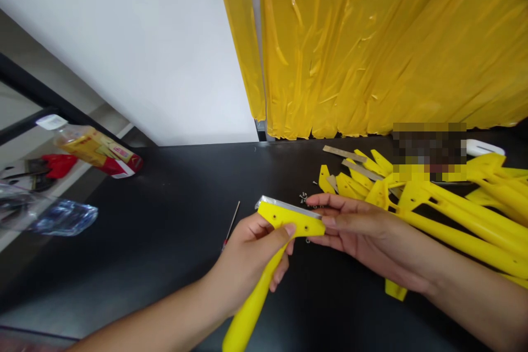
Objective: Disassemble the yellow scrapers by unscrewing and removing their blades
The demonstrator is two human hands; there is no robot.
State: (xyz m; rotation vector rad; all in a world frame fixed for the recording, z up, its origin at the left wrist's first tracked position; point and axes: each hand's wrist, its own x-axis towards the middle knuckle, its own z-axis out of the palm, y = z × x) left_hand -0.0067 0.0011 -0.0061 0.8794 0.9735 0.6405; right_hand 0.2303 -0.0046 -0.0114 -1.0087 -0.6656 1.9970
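My left hand (251, 253) is wrapped around a yellow scraper (291, 223), its thumb pressed on the flat head just above the handle. Two small holes show in the head. A shiny metal blade (289, 207) runs along the head's upper edge. At the head's right corner, my right hand (358, 228) pinches the end between thumb and fingers, with the index finger stretched out behind. Small screws (304, 197) lie on the table just beyond the right fingertips. A thin screwdriver (231, 225) lies left of the scraper, partly hidden by my left hand.
A pile of yellow scraper handles and head plates (454, 206) covers the right of the black table (165, 264), with flat metal strips (344, 153) among them. A white object (484, 147) sits behind. Bottles (99, 148) lie at left. A yellow plastic curtain (371, 44) hangs at the back.
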